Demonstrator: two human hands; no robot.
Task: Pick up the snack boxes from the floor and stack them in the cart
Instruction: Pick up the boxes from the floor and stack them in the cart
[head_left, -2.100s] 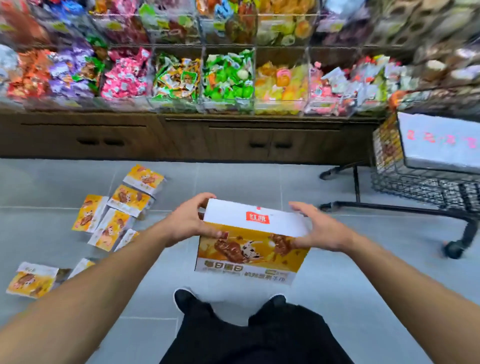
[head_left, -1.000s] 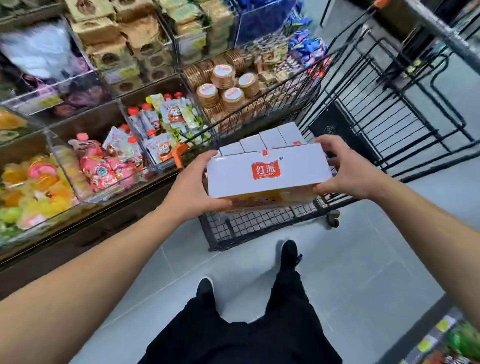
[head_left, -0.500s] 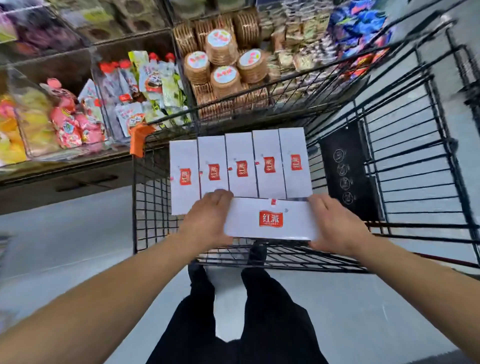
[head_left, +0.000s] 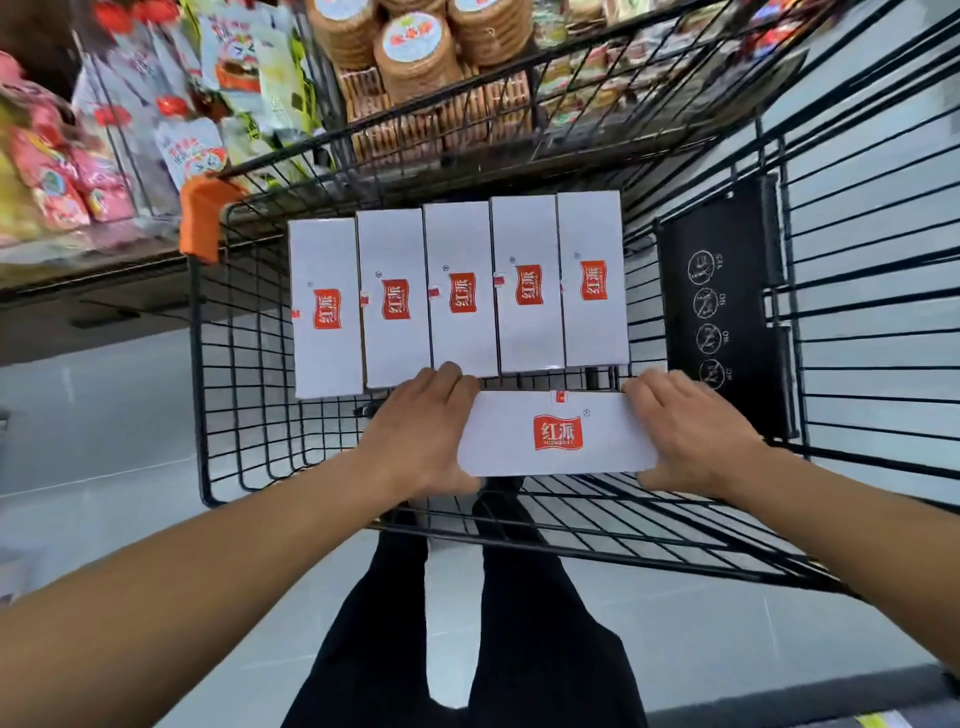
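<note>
The black wire cart (head_left: 244, 415) filled most of the view, its basket seen from above, with a black panel (head_left: 722, 312) of round symbols on its right-hand end and an orange corner guard (head_left: 202, 218) at the far left corner; beyond it stood store shelves (head_left: 156, 130) of bagged sweets and round stacks of biscuits (head_left: 415, 57); grey floor (head_left: 93, 415) lay below. Inside the cart five white snack boxes (head_left: 460, 291) stood side by side in a row, red logos up, touching one another; a sixth snack box (head_left: 558, 434) lay crosswise just in front of that row, over the near part of the basket. The left hand (head_left: 415, 436) gripped its left end, fingers curled over the far edge; the right hand (head_left: 691, 431) gripped its right end likewise; each grip was clamped on that box. Black trouser legs (head_left: 395, 623) showed under the cart's near rim.
</note>
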